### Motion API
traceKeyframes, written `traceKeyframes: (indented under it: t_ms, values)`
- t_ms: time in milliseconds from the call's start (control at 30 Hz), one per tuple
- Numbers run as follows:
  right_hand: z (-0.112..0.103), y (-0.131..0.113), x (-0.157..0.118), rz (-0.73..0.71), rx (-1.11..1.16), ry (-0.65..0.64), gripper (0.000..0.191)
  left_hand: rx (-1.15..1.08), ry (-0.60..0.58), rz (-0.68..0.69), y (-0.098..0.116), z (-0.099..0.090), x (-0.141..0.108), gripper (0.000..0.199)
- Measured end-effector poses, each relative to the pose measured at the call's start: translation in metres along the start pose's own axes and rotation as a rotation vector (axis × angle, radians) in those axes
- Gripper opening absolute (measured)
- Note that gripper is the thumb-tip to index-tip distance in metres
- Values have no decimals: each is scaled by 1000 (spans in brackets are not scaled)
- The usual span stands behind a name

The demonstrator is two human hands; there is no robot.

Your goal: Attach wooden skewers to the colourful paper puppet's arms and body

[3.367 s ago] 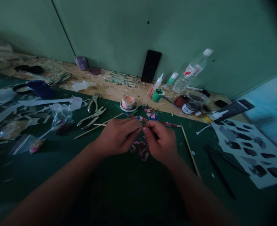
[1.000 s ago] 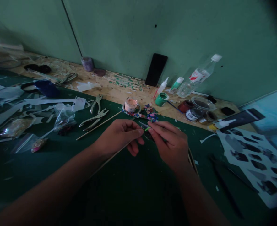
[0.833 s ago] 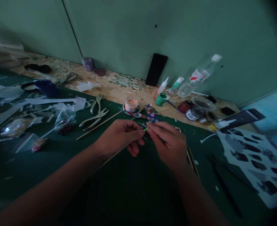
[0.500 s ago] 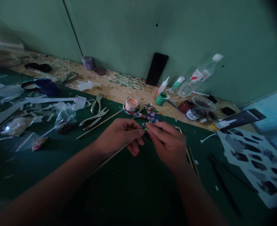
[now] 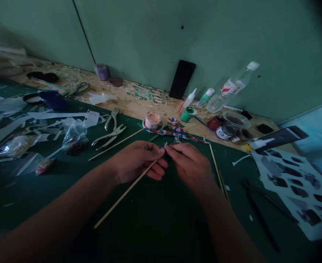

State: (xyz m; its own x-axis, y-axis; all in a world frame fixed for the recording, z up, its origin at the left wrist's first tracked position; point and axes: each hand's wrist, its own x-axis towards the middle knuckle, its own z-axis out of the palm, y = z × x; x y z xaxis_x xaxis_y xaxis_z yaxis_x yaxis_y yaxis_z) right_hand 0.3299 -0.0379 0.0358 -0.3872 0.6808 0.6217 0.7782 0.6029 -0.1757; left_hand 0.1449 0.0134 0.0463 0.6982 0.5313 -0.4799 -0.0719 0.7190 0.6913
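A thin wooden stick (image 5: pixel 125 194) slants from lower left up to my left hand (image 5: pixel 139 160), whose thumb and fingers pinch its upper end. My right hand (image 5: pixel 192 164) is closed at the same end, its fingertips close to the left thumb; whatever small piece lies between them is too small to name. Just beyond the hands lies a colourful patterned cross-shaped piece (image 5: pixel 179 134) on the green mat. Behind it stands an open jar of peach paint (image 5: pixel 152 120).
Hole-punch pliers (image 5: pixel 110 137) and plastic bags (image 5: pixel 20 146) lie left. Green paint (image 5: pixel 188 114), dark jars (image 5: pixel 226 132) and a bottle (image 5: pixel 229 89) stand behind. A phone (image 5: pixel 182 79) leans on the wall. At right are a printed sheet (image 5: pixel 295 182) and dark tools (image 5: pixel 259 213).
The stick's lower end has swung into fuller view below my left hand. My right hand has shifted slightly left and down, uncovering more of the patterned piece.
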Motion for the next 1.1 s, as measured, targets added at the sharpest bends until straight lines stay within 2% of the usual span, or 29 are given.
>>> traceKeyframes:
  t_ms: [200, 433, 533, 633, 767, 867, 967, 1100]
  values:
    - [2, 1, -1, 21, 48, -11, 22, -49, 4, -10, 2, 2, 0, 12]
    - [1, 2, 0, 58, 26, -86, 21, 42, 20, 29, 2, 2, 1, 8]
    - [-1, 1, 1, 65, 24, -131, 22, 152, 45, 74, 4, 2, -1, 21]
    - [-2, -1, 2, 71, 7, -185, 21, 385, 66, 126, 9, 1, -5, 31]
    - [-1, 0, 1, 99, -13, -234, 20, 868, 134, 316, 11, 0, -10, 18]
    - [-2, 2, 2, 129, -1, -246, 18, 1164, 219, 473, 10, 1, -12, 16]
    - [-5, 2, 3, 168, 32, -260, 15, 1382, 250, 622, 7, 2, -11, 17]
    - [-11, 2, 5, 196, 79, -282, 13, 1562, 208, 776, 6, 1, -10, 16]
